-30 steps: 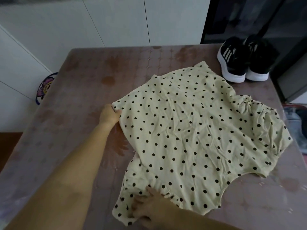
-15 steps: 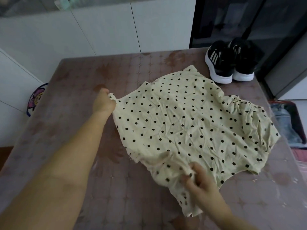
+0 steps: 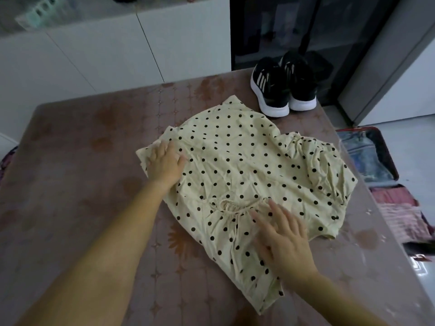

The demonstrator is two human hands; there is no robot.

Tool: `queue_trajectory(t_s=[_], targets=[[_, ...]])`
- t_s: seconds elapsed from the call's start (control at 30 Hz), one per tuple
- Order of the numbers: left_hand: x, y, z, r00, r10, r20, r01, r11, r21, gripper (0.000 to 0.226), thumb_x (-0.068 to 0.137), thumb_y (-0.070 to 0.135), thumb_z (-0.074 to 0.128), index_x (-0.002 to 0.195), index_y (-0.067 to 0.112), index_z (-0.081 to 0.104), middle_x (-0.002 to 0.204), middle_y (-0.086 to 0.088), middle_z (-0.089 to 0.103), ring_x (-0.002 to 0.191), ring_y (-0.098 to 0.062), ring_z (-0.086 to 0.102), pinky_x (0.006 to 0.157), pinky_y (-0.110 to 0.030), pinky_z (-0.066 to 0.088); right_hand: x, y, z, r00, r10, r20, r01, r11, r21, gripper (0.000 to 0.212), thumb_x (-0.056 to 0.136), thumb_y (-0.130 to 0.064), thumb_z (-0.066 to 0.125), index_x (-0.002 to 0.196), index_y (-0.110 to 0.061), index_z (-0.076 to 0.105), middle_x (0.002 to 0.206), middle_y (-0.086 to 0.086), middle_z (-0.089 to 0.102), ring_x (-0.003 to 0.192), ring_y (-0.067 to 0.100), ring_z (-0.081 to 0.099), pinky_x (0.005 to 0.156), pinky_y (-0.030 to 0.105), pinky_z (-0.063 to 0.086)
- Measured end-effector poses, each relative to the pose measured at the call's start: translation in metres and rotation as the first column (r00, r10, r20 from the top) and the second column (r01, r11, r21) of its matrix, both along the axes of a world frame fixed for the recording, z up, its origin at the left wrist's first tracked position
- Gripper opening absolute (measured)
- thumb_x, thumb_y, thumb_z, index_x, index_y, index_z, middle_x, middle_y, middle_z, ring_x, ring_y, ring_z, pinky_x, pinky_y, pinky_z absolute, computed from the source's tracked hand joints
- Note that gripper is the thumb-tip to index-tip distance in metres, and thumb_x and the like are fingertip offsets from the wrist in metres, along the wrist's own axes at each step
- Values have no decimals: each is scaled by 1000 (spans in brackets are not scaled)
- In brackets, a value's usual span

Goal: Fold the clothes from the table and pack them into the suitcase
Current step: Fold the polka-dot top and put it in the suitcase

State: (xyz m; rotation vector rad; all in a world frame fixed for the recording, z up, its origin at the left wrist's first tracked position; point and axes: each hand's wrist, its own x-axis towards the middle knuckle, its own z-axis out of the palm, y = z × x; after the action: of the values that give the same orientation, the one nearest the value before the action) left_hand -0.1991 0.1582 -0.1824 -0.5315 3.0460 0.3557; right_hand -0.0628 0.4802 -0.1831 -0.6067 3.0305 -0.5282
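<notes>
The polka-dot garment [image 3: 247,175] is lying on the table [image 3: 82,208], partly folded. Both grips are pressing flat with fingers apart, left hand [image 3: 164,164] pinning the far edge, right hand [image 3: 284,241] smoothing the fold beside it, probably to set the crease.

cream polka-dot garment [image 3: 247,175], rumpled, spread on table; open suitcase [image 3: 388,165] beside

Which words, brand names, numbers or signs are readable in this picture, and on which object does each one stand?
No readable text anywhere.
Black sneakers: white side stripes only, no brand name legible.
Polka-dot garment: dots only, no label visible.
Suitcase: clothes inside, no writing to read.
Small red-and-white item at the right edge: too blurred to read.
</notes>
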Motion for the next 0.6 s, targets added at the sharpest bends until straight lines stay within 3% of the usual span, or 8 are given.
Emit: queue_trajectory(t_s=[0.1, 0.17, 0.23, 0.37, 0.5, 0.6], targets=[[7, -9, -21, 972, -44, 231, 51, 998, -24, 59, 94, 52, 27, 146, 24, 21, 157, -6, 10, 144, -29, 6, 114, -53, 13, 7, 2, -12, 982, 126, 139, -148, 976, 161, 56, 87, -61, 37, 136, -35, 44, 147, 5, 41, 138, 26, 29, 110, 49, 15], [-2, -11, -20, 974, -38, 222, 43, 999, -15, 59, 90, 55, 24, 139, 22, 31, 152, -8, 23, 140, -31, 19, 112, -53, 21, -2, 10, -7, 985, 118, 127, -135, 980, 143, 53, 87, -61, 37, 134, -36, 45, 144, 2, 44, 135, 24, 35, 111, 45, 13], [-22, -6, -6, 989, -34, 147, 38, 999, -20, 59, 89, 53, 25, 135, 17, 36, 146, -12, 33, 135, -34, 29, 109, -51, 28, -24, 24, 10, 999, 26, 45, -28, 998, 59, 50, 89, -57, 37, 131, -33, 49, 140, 1, 48, 130, 24, 43, 113, 41, 14], [-75, 22, 26, 982, -127, 138, 132, 991, -30, 63, 97, 46, 37, 149, 15, 20, 156, -15, 15, 141, -37, 16, 114, -48, 19, -90, 69, 39, 948, -294, -125, 285, 955, -81, 44, 91, -51, 44, 127, -27, 55, 138, 2, 49, 126, 27, 44, 111, 48, 24], [-130, 64, 45, 956, -264, 125, 265, 964, 15, 63, 94, 36, 52, 147, 15, 27, 156, -11, 17, 141, -35, 16, 114, -46, 20, -157, 116, 46, 819, -574, 5, 573, 816, -71, 38, 90, -40, 56, 125, -28, 57, 138, 4, 49, 121, 33, 46, 104, 49, 30], [-167, 92, 45, 904, -404, 137, 409, 912, -9, 55, 94, 23, 54, 144, 14, 34, 151, -11, 30, 137, -33, 27, 113, -41, 22, -189, 130, 38, 746, -623, 237, 647, 761, -35, 40, 89, -41, 57, 126, -28, 56, 124, 4, 60, 111, 30, 56, 101, 48, 37]])
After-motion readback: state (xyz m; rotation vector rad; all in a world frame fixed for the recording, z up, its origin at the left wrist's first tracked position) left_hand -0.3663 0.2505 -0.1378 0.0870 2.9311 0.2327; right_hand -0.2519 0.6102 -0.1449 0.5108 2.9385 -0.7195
